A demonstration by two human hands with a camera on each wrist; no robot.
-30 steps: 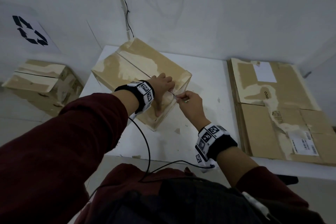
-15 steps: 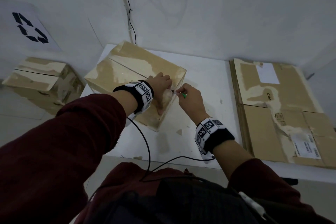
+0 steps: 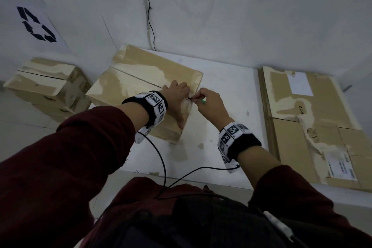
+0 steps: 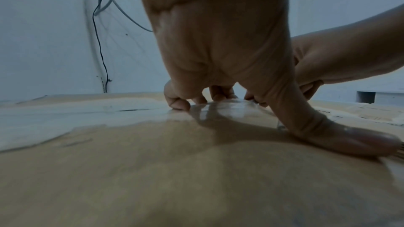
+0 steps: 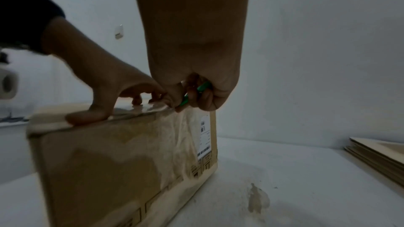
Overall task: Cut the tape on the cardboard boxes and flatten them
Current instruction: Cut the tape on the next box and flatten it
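A left hand [image 3: 177, 94] braced, fingers bent, on the box [image 3: 141, 78] as the right hand [image 3: 209, 102] pinched a green cutter [image 5: 192, 94], best drawn shallowly away from fingers.

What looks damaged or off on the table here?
The box under the left hand has its surface paper torn off in pale patches, as does the flattened cardboard on the right. Small scraps and a stain mark the white table.
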